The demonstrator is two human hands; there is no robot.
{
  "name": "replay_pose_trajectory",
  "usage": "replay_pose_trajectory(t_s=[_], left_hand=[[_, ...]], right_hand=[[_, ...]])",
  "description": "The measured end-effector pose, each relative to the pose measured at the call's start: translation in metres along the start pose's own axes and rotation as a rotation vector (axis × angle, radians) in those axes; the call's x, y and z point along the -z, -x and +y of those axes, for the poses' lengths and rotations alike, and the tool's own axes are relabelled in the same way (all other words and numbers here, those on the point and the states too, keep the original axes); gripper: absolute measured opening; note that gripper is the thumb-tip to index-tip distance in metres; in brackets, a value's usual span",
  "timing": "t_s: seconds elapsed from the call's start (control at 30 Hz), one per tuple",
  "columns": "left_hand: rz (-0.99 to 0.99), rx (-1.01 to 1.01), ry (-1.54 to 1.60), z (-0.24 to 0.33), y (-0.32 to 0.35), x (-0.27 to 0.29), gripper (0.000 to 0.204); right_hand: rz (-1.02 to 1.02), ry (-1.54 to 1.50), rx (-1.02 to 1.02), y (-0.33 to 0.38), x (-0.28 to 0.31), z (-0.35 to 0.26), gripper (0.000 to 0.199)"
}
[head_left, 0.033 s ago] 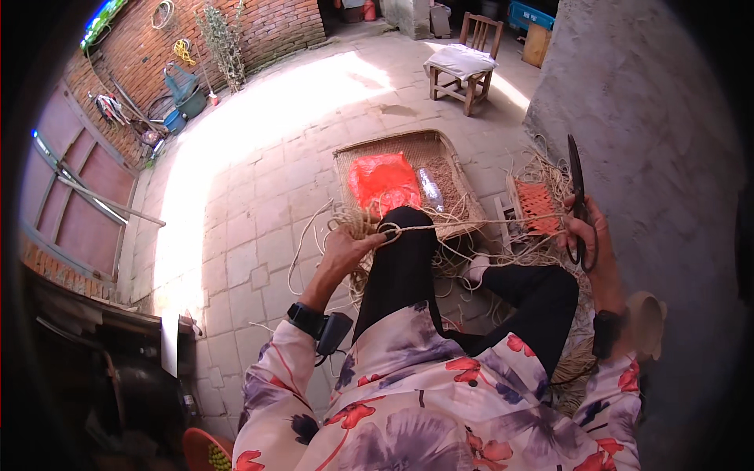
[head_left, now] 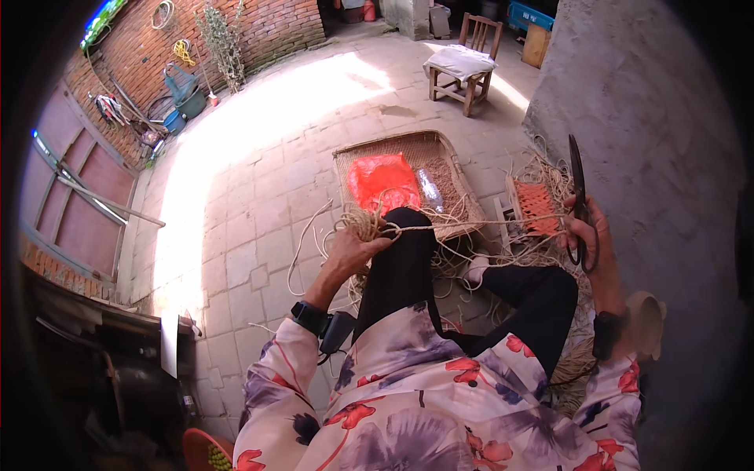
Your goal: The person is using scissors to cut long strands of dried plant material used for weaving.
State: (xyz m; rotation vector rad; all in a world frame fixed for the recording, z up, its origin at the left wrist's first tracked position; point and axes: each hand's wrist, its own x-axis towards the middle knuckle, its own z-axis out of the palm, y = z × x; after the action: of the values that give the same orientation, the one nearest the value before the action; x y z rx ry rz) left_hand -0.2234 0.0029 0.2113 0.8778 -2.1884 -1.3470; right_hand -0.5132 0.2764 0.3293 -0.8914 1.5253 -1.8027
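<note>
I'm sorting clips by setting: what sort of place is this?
Likely a household courtyard: partly sunlit paving, a brick wall, and a blue bucket standing near its foot.

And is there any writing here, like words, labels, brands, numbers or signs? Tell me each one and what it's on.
Blue crate, far top right: small white marks, too small and blurred to read.
Scissors in the right hand: no lettering visible.
Red plastic bag and clear plastic bottle: no lettering I can make out.
Nowhere else can I make out any writing.
</note>
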Motion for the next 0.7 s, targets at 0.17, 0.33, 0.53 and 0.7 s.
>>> replay_pose_trajectory(t_s=[0.17, 0.33, 0.53, 0.7], left_hand=[[-0.057, 0.219, 0.103, 0.004, -0.005, -0.003, 0.018], [-0.096, 0.195, -0.034, -0.022, 0.000, 0.015, 0.022], [0.044, 0.189, -0.245, -0.064, 0.032, 0.085, 0.022], [0.366, 0.365, 0.268, -0.090, 0.074, 0.172, 0.009]], right_hand=[[0.004, -0.037, 0.035, 0.003, 0.007, -0.006, 0.030], [0.056, -0.034, 0.031, 0.000, 0.015, -0.004, 0.031], [0.180, -0.125, 0.132, -0.017, 0.041, -0.002, 0.033], [0.058, -0.092, 0.152, -0.054, -0.001, -0.008, 0.029]])
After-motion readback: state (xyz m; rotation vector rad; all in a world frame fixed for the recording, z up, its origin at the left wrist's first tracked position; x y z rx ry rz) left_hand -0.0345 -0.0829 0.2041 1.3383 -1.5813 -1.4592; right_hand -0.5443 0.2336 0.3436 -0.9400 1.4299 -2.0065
